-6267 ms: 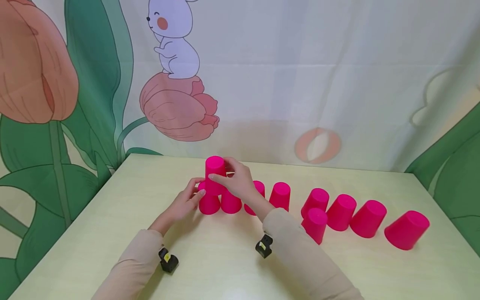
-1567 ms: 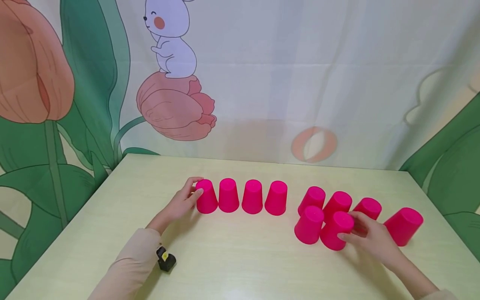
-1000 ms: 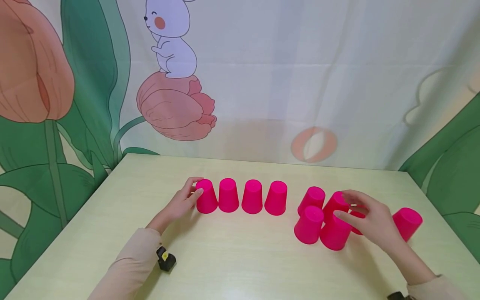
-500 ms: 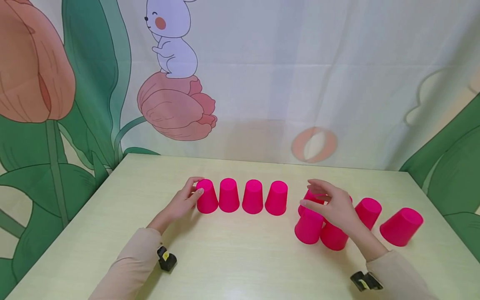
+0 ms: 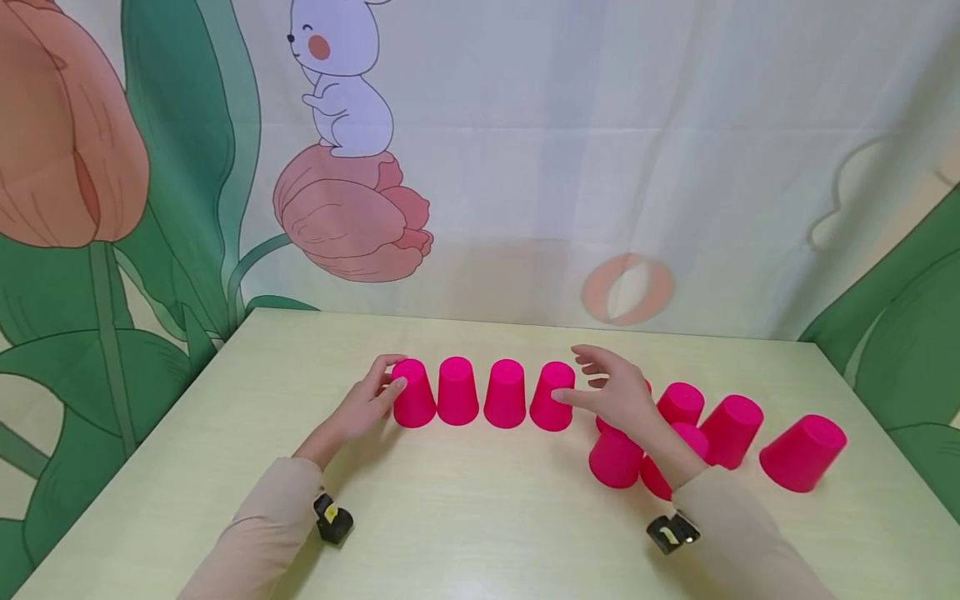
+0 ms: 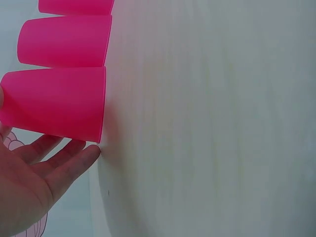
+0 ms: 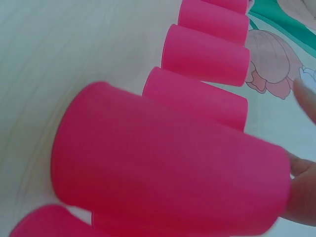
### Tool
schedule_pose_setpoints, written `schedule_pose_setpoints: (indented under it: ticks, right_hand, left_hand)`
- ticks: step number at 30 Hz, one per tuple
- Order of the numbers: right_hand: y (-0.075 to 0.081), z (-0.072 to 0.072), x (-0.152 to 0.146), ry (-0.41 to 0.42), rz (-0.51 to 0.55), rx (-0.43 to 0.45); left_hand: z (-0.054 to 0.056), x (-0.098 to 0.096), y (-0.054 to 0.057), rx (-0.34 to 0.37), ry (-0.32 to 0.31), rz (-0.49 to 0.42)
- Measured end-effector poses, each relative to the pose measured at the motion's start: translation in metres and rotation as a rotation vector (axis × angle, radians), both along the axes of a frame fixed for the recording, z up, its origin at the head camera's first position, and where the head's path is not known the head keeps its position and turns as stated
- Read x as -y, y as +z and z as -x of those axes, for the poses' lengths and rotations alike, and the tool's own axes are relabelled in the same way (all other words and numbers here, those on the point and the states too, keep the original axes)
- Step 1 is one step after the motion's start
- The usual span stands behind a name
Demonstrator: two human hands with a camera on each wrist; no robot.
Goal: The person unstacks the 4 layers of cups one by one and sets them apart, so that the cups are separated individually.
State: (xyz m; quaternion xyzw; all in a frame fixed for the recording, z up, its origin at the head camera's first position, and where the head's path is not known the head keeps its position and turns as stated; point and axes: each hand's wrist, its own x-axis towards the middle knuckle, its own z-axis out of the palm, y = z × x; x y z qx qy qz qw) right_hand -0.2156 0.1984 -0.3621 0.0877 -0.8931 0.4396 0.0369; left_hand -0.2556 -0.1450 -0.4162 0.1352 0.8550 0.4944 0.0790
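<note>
Pink cups stand upside down in a row across the table. My left hand [image 5: 367,400] holds the leftmost pink cup [image 5: 416,404], its thumb at the front and a finger behind. In the left wrist view, more fingers [image 6: 69,165] lie along that cup's side. My right hand [image 5: 618,396] is spread at the row's right-end cup [image 5: 551,412]. Its thumb overlaps that cup in the head view, with the other fingers raised farther back; contact is unclear. In the right wrist view, part of the hand [image 7: 301,192] shows behind a large near cup [image 7: 168,158].
Several more pink cups stand at the right, two of them in front [image 5: 613,462], partly hidden by the right forearm. A separate cup [image 5: 802,454] stands farthest right. A printed curtain [image 5: 510,167] hangs behind the table [image 5: 450,533].
The cup my right hand held atop the left cups earlier is off them; a second front cup stands at the right. My right hand let go of it and moved left. My left hand stayed.
</note>
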Motion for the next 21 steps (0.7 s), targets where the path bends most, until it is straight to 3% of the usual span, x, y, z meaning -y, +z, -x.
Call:
schedule_pose_setpoints:
  ticks: [9, 16, 21]
  right_hand:
    - [-0.004, 0.013, 0.015, -0.091, -0.023, 0.063]
    - [-0.008, 0.022, 0.02, -0.097, -0.135, 0.133]
    - [-0.009, 0.025, 0.023, -0.117, -0.16, 0.161]
  left_hand:
    - [-0.001, -0.001, 0.0, -0.001, 0.007, 0.003]
    - [-0.001, -0.001, 0.0, -0.003, 0.0, 0.0]
    - [-0.002, -0.001, 0.0, 0.001, 0.004, -0.003]
